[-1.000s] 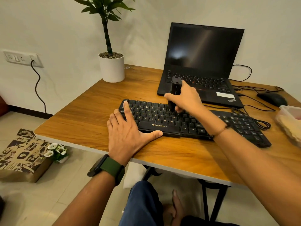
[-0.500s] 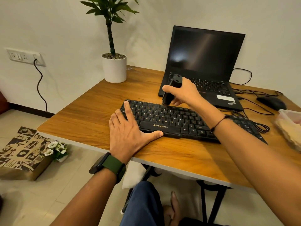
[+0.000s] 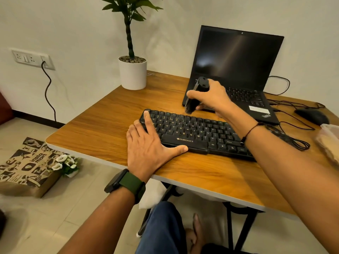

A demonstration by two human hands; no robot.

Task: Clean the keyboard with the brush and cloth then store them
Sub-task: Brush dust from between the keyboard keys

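Head view: brushing step; my right hand (image 3: pixel 211 99) grips the brush (image 3: pixel 195 97), bristles at the keyboard (image 3: pixel 198 131) far edge; left hand (image 3: pixel 148 147) flat, steadying; next, sweep nearer rows.

My right hand (image 3: pixel 211 99) has carried the brush (image 3: pixel 197 95) from the middle key rows to the far edge of the keyboard (image 3: pixel 198 132), its lower end now over the top row.

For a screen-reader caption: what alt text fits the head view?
A person's right hand holds a black brush at the back edge of a black keyboard on a wooden table, while the left hand rests flat on its left end. An open laptop stands behind.
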